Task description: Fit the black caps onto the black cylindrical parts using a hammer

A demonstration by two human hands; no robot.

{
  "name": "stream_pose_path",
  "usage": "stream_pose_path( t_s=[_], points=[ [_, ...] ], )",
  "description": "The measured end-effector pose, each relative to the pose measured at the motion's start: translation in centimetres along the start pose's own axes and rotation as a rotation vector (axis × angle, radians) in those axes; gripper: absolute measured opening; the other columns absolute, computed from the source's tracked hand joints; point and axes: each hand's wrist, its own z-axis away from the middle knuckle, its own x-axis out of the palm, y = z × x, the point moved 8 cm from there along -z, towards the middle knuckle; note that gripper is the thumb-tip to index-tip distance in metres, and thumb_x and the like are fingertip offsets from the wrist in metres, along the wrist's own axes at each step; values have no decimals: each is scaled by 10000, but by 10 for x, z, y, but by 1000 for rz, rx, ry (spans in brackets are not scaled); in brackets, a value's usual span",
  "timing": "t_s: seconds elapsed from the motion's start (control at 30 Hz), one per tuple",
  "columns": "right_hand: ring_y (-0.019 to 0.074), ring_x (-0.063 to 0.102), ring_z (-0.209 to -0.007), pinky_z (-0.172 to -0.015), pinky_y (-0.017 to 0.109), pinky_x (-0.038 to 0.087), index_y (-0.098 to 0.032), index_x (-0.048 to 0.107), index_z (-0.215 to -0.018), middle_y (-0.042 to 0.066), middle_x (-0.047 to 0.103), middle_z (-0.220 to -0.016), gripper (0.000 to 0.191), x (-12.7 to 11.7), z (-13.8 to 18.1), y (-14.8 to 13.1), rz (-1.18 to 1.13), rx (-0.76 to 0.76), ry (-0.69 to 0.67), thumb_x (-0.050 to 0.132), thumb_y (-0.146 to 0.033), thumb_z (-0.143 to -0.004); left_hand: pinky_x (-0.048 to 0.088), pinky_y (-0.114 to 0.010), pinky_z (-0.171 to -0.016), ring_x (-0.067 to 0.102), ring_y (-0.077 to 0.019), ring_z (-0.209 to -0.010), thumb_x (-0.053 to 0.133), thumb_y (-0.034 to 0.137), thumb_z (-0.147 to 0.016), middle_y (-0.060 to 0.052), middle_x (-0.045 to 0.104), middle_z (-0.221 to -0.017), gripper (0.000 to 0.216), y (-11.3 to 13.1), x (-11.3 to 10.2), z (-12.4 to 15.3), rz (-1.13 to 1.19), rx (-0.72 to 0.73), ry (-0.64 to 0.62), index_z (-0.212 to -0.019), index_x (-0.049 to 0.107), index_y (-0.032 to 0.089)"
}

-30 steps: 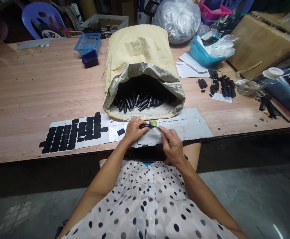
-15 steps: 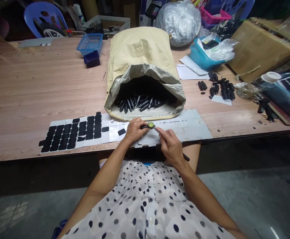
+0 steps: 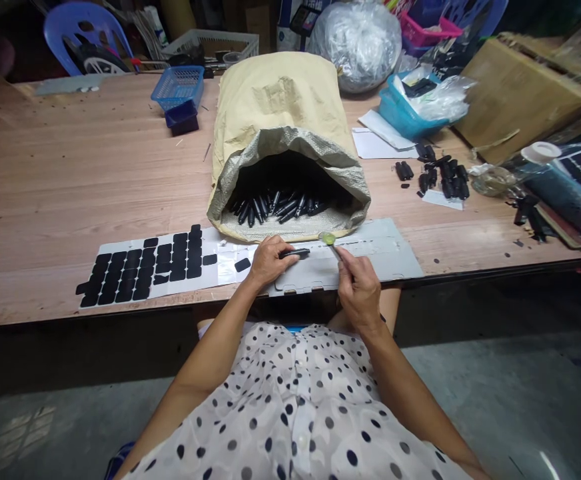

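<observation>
My left hand (image 3: pixel 266 261) is closed on a small black elongated part (image 3: pixel 294 253), holding it flat over a grey plastic sheet (image 3: pixel 380 257) at the table's front edge. To its right, my right hand (image 3: pixel 359 290) pinches a thin tool (image 3: pixel 335 250) with a yellow-green tip (image 3: pixel 326 237), which points toward the sack and sits apart from the part. A tan woven sack (image 3: pixel 280 113) lies open just behind both hands, with several black parts (image 3: pixel 275 205) inside. A white sheet with several black pads (image 3: pixel 145 270) lies left of my left hand.
Blue baskets (image 3: pixel 178 87) stand at the back left. A teal tray (image 3: pixel 405 110) with clear bags, loose black parts (image 3: pixel 443 177), papers and a cardboard box (image 3: pixel 520 87) fill the right. A blue-wrapped roll (image 3: pixel 565 190) lies at the far right. A blue chair (image 3: pixel 83 33) stands behind the table.
My right hand has drawn the green-tipped tool away from the black part, to the right and toward the sack. My left hand keeps the part in the same place.
</observation>
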Motion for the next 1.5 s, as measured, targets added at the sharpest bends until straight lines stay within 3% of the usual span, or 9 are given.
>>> stream_pose_path(
  t_s=[0.23, 0.4, 1.3, 1.43, 1.5],
  points=[
    [209, 475, -783, -697, 328, 337, -258, 763, -1172, 74, 584, -834, 346, 0, -22, 40, 290, 76, 53, 495, -245, -953, 464, -365, -860, 558, -208, -869, 552, 317, -980, -22, 620, -815, 270, 1, -1, -1, -21, 17, -32, -785, 713, 222],
    [211, 406, -788, -682, 335, 262, -262, 772, -1132, 84, 563, -850, 334, 12, -20, 45, 371, 57, 30, 504, -216, -939, 458, -362, -865, 550, -205, -861, 453, 307, -1020, -30, 606, -818, 381, 1, -2, 0, -26, 27, -38, -681, 599, 214],
    [219, 386, -812, -682, 341, 242, -262, 769, -1137, 82, 531, -862, 327, 19, -17, 46, 395, 53, 57, 531, -221, -917, 487, -375, -900, 562, -218, -866, 360, 351, -1031, -44, 621, -785, 477, 1, -10, 1, 81, -10, -36, -674, 649, 221],
    [217, 384, -800, -678, 342, 230, -261, 771, -1139, 84, 543, -859, 326, 20, -18, 46, 396, 60, 49, 519, -221, -935, 495, -370, -840, 569, -211, -825, 346, 428, -1033, -55, 609, -794, 490, 18, -14, 17, 173, 66, -32, -695, 630, 215],
    [215, 387, -795, -674, 341, 228, -262, 773, -1138, 83, 548, -852, 327, 20, -18, 45, 403, 54, 48, 516, -218, -940, 497, -349, -774, 577, -199, -784, 365, 503, -1022, -60, 617, -801, 495, 36, -6, 38, 279, 148, -119, -719, 624, 209]
  ],
)
